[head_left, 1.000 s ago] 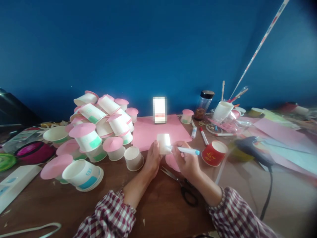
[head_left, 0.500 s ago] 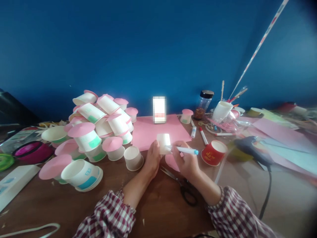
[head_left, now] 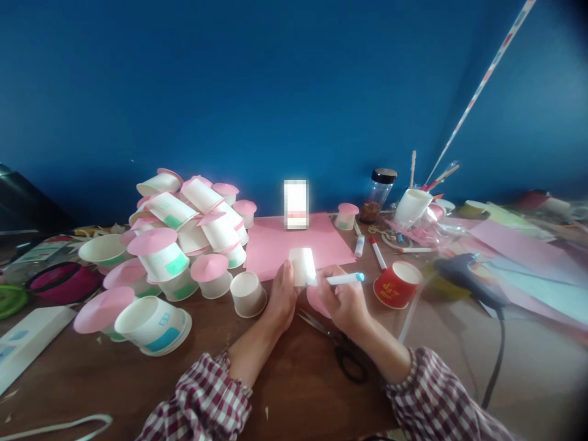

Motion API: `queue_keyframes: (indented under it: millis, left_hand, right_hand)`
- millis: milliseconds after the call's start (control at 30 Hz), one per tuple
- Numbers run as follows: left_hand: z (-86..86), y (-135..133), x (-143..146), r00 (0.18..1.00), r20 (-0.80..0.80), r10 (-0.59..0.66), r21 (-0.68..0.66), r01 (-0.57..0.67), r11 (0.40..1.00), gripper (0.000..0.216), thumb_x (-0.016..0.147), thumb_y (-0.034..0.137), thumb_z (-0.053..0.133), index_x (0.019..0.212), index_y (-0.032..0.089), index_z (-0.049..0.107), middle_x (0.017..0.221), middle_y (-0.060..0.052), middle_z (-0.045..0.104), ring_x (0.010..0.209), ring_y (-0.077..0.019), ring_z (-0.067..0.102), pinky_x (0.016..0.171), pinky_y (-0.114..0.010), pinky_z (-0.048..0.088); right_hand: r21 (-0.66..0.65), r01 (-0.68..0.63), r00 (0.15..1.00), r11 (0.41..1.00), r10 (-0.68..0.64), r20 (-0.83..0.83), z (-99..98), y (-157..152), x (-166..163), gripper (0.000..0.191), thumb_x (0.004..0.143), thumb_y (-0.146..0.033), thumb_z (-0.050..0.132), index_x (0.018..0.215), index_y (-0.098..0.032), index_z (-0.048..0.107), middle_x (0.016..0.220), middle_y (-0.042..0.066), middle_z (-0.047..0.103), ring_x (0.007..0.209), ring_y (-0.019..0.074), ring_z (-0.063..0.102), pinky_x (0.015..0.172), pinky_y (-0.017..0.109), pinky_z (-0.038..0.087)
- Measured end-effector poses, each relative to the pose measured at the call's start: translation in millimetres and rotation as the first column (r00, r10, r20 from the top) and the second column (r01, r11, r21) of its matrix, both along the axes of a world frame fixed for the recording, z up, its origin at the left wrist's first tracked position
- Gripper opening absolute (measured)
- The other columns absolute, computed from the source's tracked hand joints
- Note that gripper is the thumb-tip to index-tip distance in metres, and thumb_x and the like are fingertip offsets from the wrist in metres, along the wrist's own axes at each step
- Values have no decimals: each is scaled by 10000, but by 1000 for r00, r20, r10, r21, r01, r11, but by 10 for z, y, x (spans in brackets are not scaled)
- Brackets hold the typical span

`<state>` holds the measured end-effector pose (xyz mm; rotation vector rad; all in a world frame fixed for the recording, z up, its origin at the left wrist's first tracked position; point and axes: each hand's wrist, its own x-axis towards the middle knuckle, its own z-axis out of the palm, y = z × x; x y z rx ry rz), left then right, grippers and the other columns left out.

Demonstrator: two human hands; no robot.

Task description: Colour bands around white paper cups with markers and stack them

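Observation:
My left hand grips a small white paper cup from its left side. Between the fingers of my right hand is a white marker with a light blue end. Its tip side points at the cup's lower right; whether it touches cannot be made out. Partly behind my right hand lies a pink paper disc. A pair of scissors with black handles rests on the table below my hands. Left of my left hand stands another white paper cup.
Paper cups with pink cone tops are piled at the left. Pink paper sheets lie ahead, under a blurred-out bright screen. To the right are a red paper cup, a glue gun and a lidded jar.
The marker and the cup have shifted slightly, and the marker now sits lower on the cup's right side. Both hands keep their hold.

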<state>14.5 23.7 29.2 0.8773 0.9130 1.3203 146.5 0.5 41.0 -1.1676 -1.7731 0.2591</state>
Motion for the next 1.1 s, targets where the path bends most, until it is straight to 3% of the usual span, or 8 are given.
queue_keyframes:
  millis: [200, 367, 933, 1100]
  left_hand:
    - [10, -1, 10, 999, 37, 2, -9, -2, 1000, 328, 816, 497, 509, 885, 192, 608, 809, -77, 579, 789, -213, 568, 717, -340, 486]
    - [-88, 28, 42, 994, 96, -54, 29, 51, 998, 406, 849, 527, 433, 998, 185, 594, 934, -95, 611, 894, -222, 587, 763, -338, 492]
    - [-98, 31, 30, 993, 106, -49, 30, 46, 998, 368, 831, 488, 490, 946, 164, 621, 839, -86, 614, 763, -189, 581, 672, -280, 482]
    - [-135, 38, 26, 989, 141, -46, 20, 44, 999, 355, 841, 475, 485, 975, 172, 611, 931, -101, 623, 857, -204, 591, 734, -293, 483]
  right_hand:
    - [-8, 21, 998, 1000, -22, -53, 10, 2, 12, 141, 885, -234, 463, 770, -197, 537, 598, -15, 553, 492, 114, 500, 497, 222, 405]
    - [-5, 35, 987, 999, -35, -159, -12, 31, 28, 107, 899, -233, 460, 869, -185, 551, 735, 29, 624, 644, 143, 603, 566, 226, 464]
    - [10, 52, 994, 999, -51, -93, -29, 24, 11, 124, 891, -235, 472, 849, -176, 573, 736, 18, 616, 620, 125, 567, 573, 218, 435]
    - [13, 59, 991, 998, -57, -118, -29, 38, 18, 123, 884, -227, 471, 839, -176, 573, 759, 32, 633, 653, 143, 601, 583, 225, 457]
